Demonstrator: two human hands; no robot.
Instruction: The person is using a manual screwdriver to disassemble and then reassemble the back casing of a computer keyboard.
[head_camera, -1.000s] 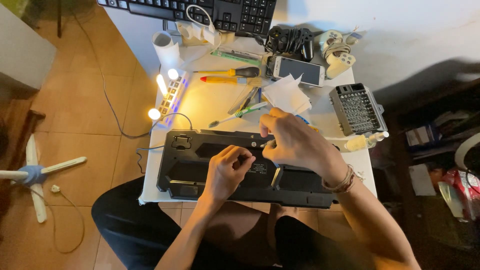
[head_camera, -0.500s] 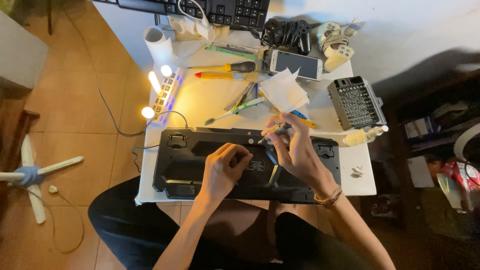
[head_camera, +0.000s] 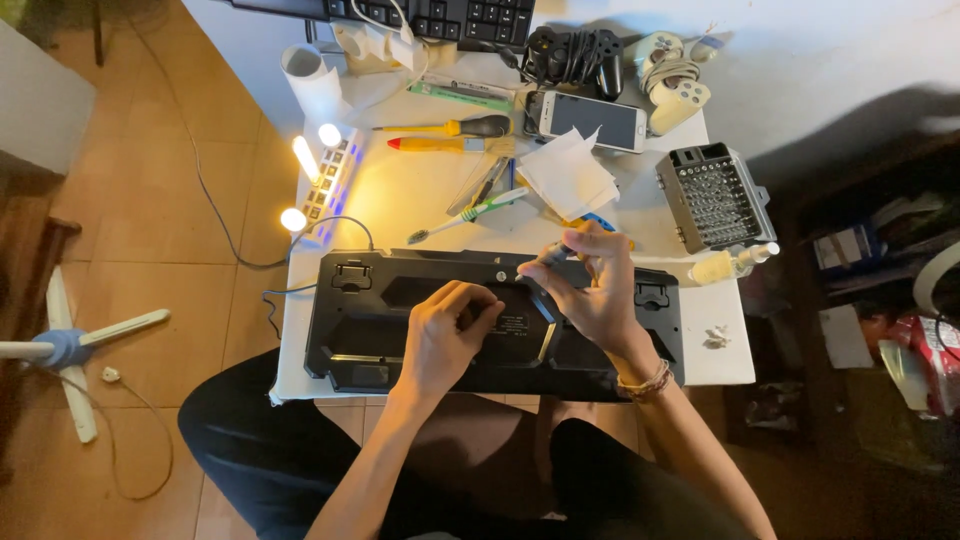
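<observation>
Left hand (head_camera: 445, 335) rests curled, palm down; right hand (head_camera: 590, 290) pinches its fingers.

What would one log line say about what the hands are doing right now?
left hand: resting on upturned black keyboard | right hand: holding screwdriver tip-down on keyboard | toothbrush: lying behind on table

Black keyboard underside (head_camera: 400, 320); yellow-handled screwdriver (head_camera: 450, 127); white-green toothbrush (head_camera: 470, 213); white table (head_camera: 720, 355).
</observation>
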